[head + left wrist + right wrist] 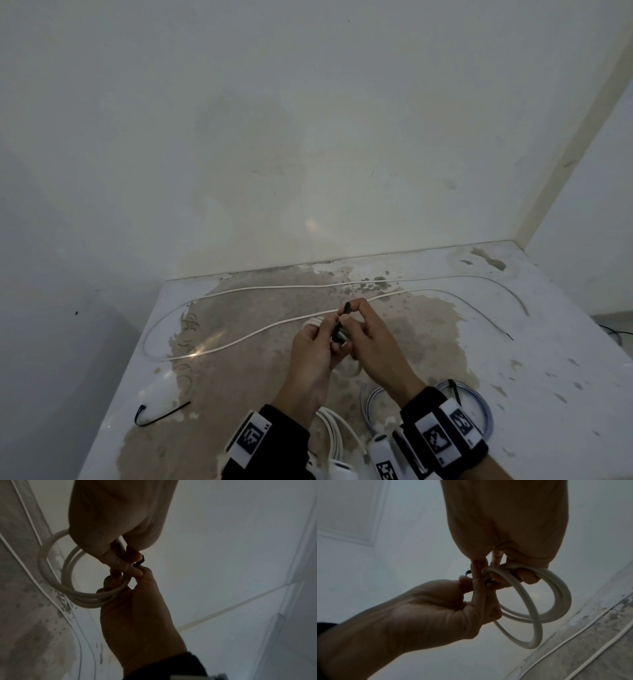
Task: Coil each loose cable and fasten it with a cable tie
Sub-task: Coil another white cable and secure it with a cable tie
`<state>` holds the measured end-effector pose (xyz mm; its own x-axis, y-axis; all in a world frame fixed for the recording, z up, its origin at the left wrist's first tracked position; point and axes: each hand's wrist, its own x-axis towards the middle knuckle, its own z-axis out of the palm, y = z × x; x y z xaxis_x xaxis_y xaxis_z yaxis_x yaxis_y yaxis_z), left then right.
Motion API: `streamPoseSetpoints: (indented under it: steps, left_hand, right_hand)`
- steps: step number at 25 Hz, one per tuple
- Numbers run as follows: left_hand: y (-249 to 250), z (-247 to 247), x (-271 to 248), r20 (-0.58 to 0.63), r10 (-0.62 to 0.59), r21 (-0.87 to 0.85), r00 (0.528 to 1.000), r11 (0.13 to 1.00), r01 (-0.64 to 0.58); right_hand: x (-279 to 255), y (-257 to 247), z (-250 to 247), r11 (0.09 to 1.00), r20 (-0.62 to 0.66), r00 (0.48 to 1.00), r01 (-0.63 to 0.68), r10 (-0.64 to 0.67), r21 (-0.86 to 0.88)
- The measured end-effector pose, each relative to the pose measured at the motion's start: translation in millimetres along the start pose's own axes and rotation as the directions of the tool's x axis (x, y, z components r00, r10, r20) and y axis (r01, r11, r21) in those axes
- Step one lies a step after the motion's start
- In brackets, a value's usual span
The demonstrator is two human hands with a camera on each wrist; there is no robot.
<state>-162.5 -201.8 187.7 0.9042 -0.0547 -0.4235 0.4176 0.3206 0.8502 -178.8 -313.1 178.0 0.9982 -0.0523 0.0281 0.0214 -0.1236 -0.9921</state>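
Above the middle of the worn table (pixel 513 342), head view: left hand (pixel 313 356) and right hand (pixel 373 346) meet, pinching a black cable tie (pixel 343 320) around a white coiled cable (pixel 313 322). Left wrist view: coil (pixel 56 574) hangs from both hands' fingers. Right wrist view: coil (pixel 553 601) loops below the fingers.

Worn table (pixel 531 342): long loose white cable (pixel 239 339) loops across its far half; spare black tie (pixel 161 415) near left edge; coiled cables (pixel 479 404) crowd near edge; right side open.

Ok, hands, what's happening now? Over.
Both hands, left and right, pinching black cable tie around white coil. Long white cable still loose behind.
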Motion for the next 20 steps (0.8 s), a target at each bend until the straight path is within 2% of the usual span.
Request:
streamPoseSetpoints:
  steps: [3, 7, 9, 12, 13, 14, 15, 16, 17, 18, 20]
  left_hand:
    - [-2, -1, -3, 0.006, 0.037, 0.182, 0.999, 0.983, -0.037]
    - [5, -3, -6, 0.037, 0.088, 0.381, 0.995, 0.920, -0.096]
    - [10, -5, -6, 0.052, 0.171, 0.510, 0.984, 0.842, -0.173]
    - [16, -19, -7, 0.101, 0.277, 0.711, 0.956, 0.652, -0.264]
    - [16, -25, -7, 0.116, 0.372, 0.759, 0.921, 0.564, -0.324]
    - [15, -31, -7, 0.142, 0.522, 0.787, 0.841, 0.456, -0.416]
    - [14, -36, -7, 0.176, 0.676, 0.790, 0.716, 0.336, -0.512]
    - [13, -39, -8, 0.209, 0.777, 0.767, 0.594, 0.246, -0.593]
    - [11, -39, -7, 0.251, 0.803, 0.725, 0.541, 0.214, -0.654]
    - [9, -36, -7, 0.301, 0.776, 0.676, 0.555, 0.237, -0.698]
    - [3, -30, -7, 0.404, 0.647, 0.626, 0.647, 0.321, -0.711]
  right_hand:
    - [-2, 1, 0, 1.000, 0.016, 1.000, -0.013, 0.013, -0.026]
    - [-9, -4, 2, 0.998, -0.007, 0.999, 0.040, -0.040, 0.051]
    - [-10, -9, 5, 0.993, -0.023, 0.998, 0.057, -0.055, 0.100]
    - [-8, -11, 3, 0.988, -0.029, 0.998, 0.053, -0.050, 0.147]
    - [-6, -11, 2, 0.987, -0.024, 0.999, 0.040, -0.036, 0.156]
    - [-5, -10, 0, 0.986, -0.016, 1.000, 0.025, -0.022, 0.165]
    - [-5, -10, -2, 0.986, -0.008, 1.000, 0.015, -0.014, 0.166]
    - [-5, -10, -2, 0.986, 0.000, 1.000, 0.011, -0.011, 0.166]
    - [-6, -10, -2, 0.986, 0.005, 1.000, 0.006, -0.007, 0.168]
    - [-6, -10, -1, 0.985, 0.007, 1.000, 0.003, -0.005, 0.172]
    - [-7, -12, -1, 0.986, 0.002, 1.000, 0.012, -0.013, 0.165]
